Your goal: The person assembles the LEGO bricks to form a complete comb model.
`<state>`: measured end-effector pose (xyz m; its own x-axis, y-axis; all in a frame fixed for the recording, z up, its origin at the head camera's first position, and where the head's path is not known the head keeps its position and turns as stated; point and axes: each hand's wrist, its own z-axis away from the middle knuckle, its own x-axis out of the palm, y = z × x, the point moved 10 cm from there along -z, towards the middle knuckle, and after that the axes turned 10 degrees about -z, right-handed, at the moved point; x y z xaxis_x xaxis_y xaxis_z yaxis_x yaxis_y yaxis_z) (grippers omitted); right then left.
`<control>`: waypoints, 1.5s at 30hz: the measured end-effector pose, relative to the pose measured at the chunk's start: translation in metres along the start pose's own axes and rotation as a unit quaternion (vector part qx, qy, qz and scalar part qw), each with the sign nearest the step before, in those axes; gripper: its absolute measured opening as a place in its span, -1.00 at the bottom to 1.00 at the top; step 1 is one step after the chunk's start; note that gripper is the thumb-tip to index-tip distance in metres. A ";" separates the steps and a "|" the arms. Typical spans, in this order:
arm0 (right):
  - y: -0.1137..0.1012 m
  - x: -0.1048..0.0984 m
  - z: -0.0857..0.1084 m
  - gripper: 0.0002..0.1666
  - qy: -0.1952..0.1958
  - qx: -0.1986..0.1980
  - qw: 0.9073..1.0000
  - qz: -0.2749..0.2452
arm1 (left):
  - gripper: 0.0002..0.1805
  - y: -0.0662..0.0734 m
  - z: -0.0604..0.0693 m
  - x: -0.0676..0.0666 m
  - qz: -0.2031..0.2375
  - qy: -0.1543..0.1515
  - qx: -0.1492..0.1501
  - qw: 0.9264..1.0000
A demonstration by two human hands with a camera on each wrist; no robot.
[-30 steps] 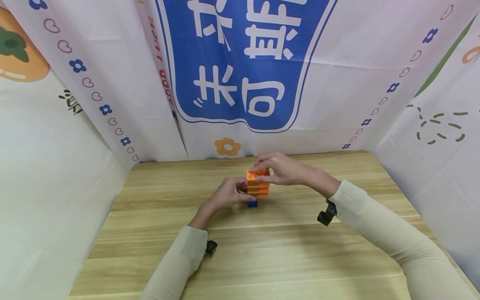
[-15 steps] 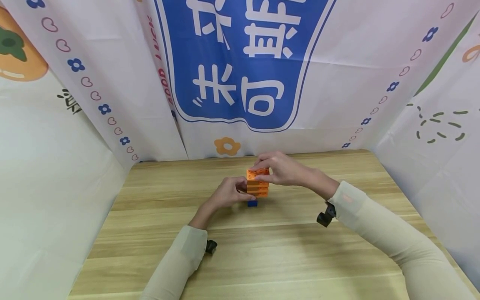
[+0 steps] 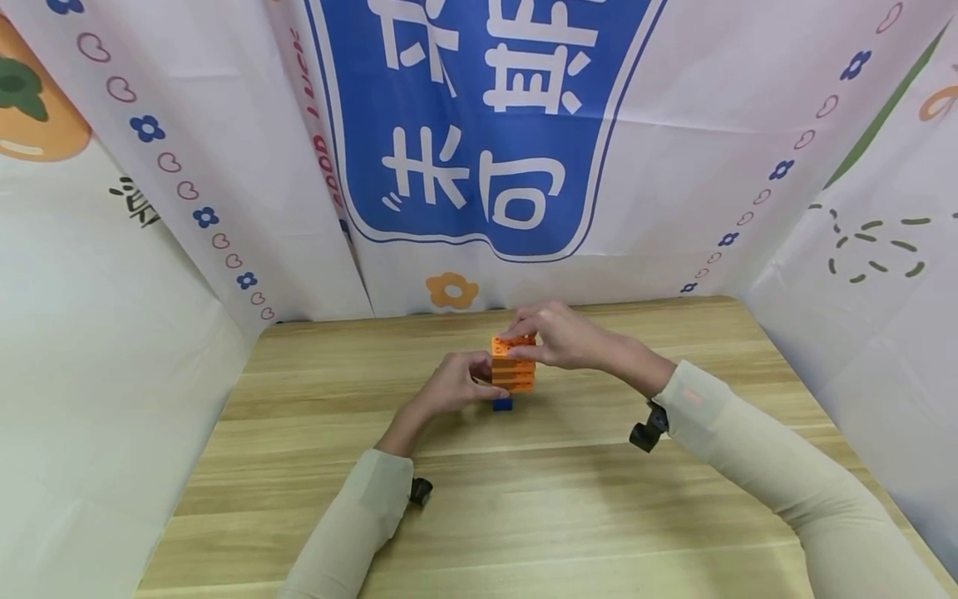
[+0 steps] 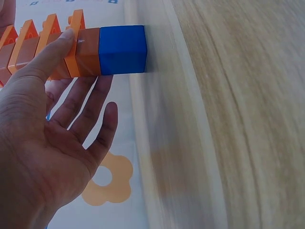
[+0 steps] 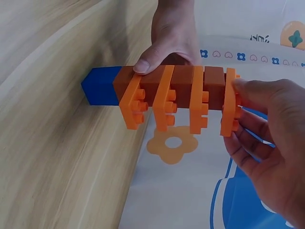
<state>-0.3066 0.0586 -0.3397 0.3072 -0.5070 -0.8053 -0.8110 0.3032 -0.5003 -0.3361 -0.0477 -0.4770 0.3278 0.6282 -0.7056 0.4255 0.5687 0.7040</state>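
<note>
A tower of toy building bricks stands upright on the table in the head view, its orange plates (image 3: 514,376) jutting out to the right. At its foot is a blue brick (image 4: 123,50); above that, brown bricks (image 5: 182,86) alternate with several studded orange plates. My left hand (image 3: 453,384) holds the tower low down from the left, its thumb (image 4: 66,38) on the lowest orange plate (image 5: 130,105) and its fingers behind. Up at the top, my right hand (image 3: 565,337) pinches the uppermost orange plate (image 5: 229,107) between thumb and fingers. The far side of the tower is hidden.
The wooden table (image 3: 479,507) ends at a white printed cloth (image 3: 659,208) hanging close behind the tower. More cloth stands along the left and right sides. A small black camera (image 3: 648,428) sits at my right wrist.
</note>
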 end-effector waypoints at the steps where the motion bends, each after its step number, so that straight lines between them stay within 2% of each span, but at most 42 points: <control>1: 0.001 0.000 0.000 -0.72 -0.002 0.003 1.000 -0.003 | -0.70 0.000 0.000 0.000 0.000 -0.001 0.000 1.000; 11: 0.004 0.002 -0.005 -0.72 -0.032 0.024 0.999 -0.012 | -0.71 -0.001 -0.001 0.002 0.000 -0.003 -0.008 1.000; 17: 0.002 0.003 -0.007 -0.74 -0.037 0.026 0.999 -0.017 | -0.70 -0.001 -0.001 0.001 -0.001 0.000 -0.008 1.000; 28: 0.006 0.004 -0.008 -0.73 -0.022 0.051 0.998 -0.035 | -0.66 -0.002 0.001 0.000 0.015 -0.003 -0.009 1.000; 45: 0.011 0.006 0.000 -0.71 -0.003 0.036 0.999 -0.033 | -0.66 0.000 0.000 0.000 0.007 -0.006 0.000 1.000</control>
<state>-0.3132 0.0589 -0.3502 0.3617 -0.5233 -0.7716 -0.7516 0.3260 -0.5734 -0.3366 -0.0479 -0.4770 0.3446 0.6293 -0.6966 0.4200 0.5602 0.7139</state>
